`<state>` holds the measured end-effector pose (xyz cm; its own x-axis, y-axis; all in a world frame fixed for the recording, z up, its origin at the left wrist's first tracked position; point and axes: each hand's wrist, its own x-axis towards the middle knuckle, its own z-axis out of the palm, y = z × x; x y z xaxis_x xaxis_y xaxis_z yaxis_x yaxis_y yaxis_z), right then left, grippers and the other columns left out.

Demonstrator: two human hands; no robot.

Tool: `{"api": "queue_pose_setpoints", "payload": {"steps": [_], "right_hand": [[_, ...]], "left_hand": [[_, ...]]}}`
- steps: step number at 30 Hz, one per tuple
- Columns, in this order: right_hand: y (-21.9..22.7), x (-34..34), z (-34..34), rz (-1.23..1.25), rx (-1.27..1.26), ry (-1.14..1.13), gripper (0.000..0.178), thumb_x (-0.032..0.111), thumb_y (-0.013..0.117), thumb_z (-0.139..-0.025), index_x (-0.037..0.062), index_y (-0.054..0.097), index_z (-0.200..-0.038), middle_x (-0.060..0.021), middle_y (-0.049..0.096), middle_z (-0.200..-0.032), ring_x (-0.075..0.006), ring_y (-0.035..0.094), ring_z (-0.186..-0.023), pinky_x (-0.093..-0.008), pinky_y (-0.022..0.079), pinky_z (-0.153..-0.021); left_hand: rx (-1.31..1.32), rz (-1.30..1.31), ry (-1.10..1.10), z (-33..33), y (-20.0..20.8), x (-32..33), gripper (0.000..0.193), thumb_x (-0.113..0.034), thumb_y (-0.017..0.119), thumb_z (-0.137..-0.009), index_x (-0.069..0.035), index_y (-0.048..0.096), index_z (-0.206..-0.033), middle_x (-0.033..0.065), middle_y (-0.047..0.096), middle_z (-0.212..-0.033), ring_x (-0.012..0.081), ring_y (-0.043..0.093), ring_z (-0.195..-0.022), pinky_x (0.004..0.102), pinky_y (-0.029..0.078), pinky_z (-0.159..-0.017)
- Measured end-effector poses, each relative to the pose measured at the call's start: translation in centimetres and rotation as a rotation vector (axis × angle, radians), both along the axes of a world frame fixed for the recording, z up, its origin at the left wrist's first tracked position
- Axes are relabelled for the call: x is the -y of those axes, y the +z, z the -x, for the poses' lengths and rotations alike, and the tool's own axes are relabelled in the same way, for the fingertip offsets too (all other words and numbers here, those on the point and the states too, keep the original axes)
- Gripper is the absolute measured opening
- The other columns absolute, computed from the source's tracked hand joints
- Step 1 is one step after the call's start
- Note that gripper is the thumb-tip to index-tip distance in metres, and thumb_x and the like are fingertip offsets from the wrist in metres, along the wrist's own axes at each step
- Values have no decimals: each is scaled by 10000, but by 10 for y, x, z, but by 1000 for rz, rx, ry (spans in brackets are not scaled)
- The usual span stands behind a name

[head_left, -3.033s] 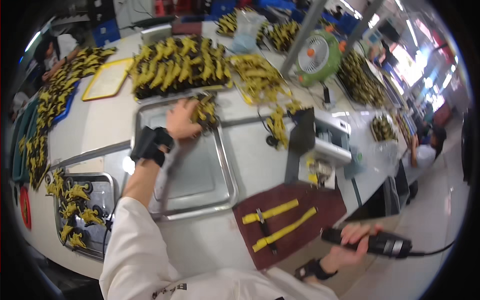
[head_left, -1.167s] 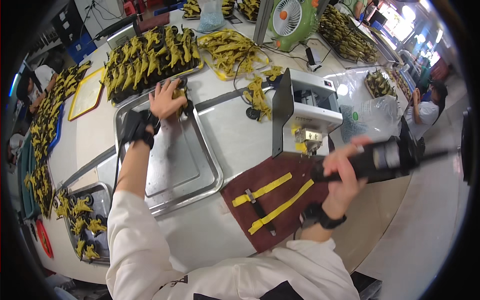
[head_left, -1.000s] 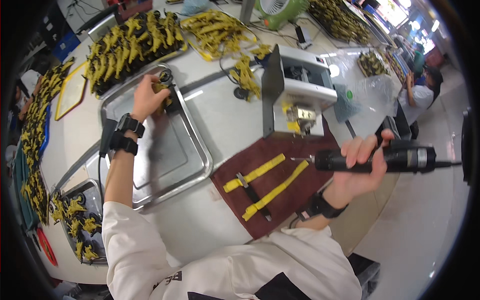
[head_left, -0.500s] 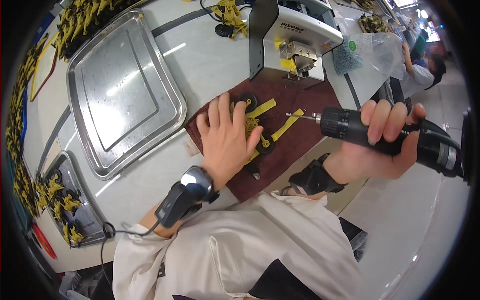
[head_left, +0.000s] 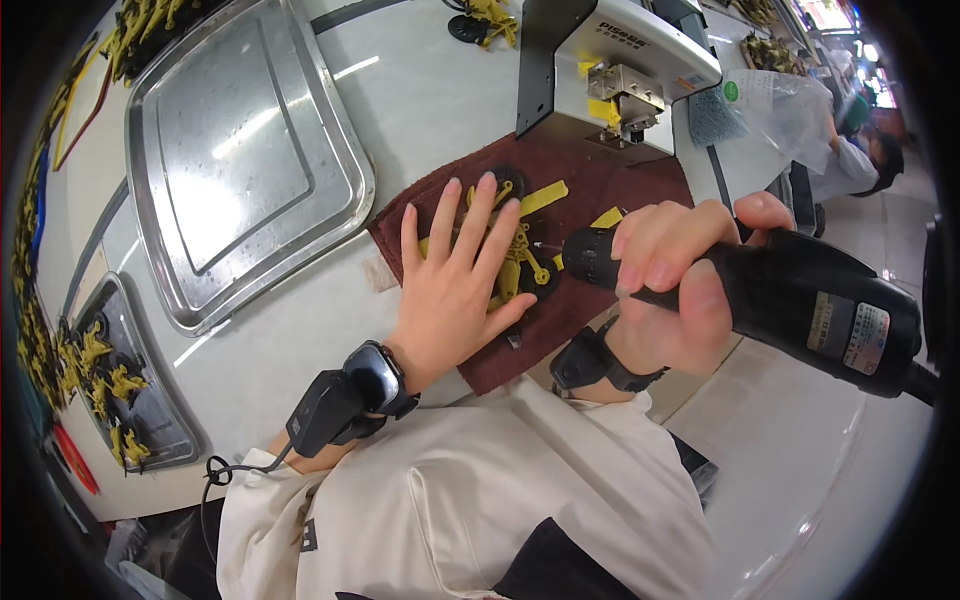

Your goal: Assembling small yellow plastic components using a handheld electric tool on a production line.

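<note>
My left hand [head_left: 450, 285] lies with fingers spread over a yellow plastic assembly with black wheels [head_left: 522, 245], pressing it against a maroon cloth [head_left: 640, 185]. Much of the assembly is hidden under the fingers; strips of yellow tape [head_left: 545, 197] show beside it. My right hand [head_left: 680, 285] is wrapped round a black electric screwdriver [head_left: 800, 300], held tilted with its tip towards the assembly. The thin bit points left, close to the assembly's right side; whether it touches I cannot tell.
A white-and-black machine with a metal front unit [head_left: 626, 100] stands behind the cloth. Left are a large metal tray [head_left: 365, 190] and a smaller tray [head_left: 180, 430] of yellow-black parts. A clear bag of blue pellets [head_left: 715, 118] and another person [head_left: 845, 165] are at the right.
My right hand has brought the screwdriver leftward, its bit now close to the assembly. My left hand's fingers have spread wider over the assembly. The whole view has shifted slightly.
</note>
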<state>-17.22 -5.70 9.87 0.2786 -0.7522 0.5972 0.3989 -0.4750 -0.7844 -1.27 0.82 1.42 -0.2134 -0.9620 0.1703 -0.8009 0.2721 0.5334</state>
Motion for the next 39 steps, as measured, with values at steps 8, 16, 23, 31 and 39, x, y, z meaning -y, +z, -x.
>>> {"api": "queue_pose_setpoints", "payload": {"steps": [8,16,23,31,39], "right_hand": [[-2,1,-23,-64,-43,-137,508,107,498,-829,11,275,-1276,-86,491,-680,-196,477,-513,-394,435,-575],[-12,7,-33,-175,-238,-287,485,83,544,-792,20,337,-1226,-76,479,-645,-174,459,-489,-354,430,-556],[-16,5,-44,-234,-208,-287,376,11,555,-771,74,374,-1094,-65,472,-637,-173,464,-495,-334,415,-537],[-13,14,-13,130,-45,-265,541,-64,613,-764,31,333,-1218,-70,530,-699,-155,530,-570,-301,472,-587],[33,93,-18,209,-115,-776,317,43,605,-813,-20,442,-1078,-53,521,-598,-152,504,-459,-291,437,-564]], "left_hand": [[-125,36,24,6,-9,-9,624,-250,775,-670,-51,540,-1213,232,295,-1453,421,300,-1334,564,301,-1032],[-89,40,7,5,-10,-9,595,-277,735,-704,-47,534,-1215,237,300,-1445,419,323,-1315,554,306,-1029],[-81,34,31,4,-8,-5,521,-318,686,-730,-69,554,-1168,223,341,-1425,392,348,-1298,517,310,-1034],[-75,15,6,3,-11,-8,576,-325,704,-724,-74,540,-1216,232,303,-1448,407,334,-1308,540,306,-1029],[-90,39,2,3,-11,-5,574,-338,694,-727,-74,538,-1212,215,303,-1453,396,346,-1292,529,285,-1029]]}}
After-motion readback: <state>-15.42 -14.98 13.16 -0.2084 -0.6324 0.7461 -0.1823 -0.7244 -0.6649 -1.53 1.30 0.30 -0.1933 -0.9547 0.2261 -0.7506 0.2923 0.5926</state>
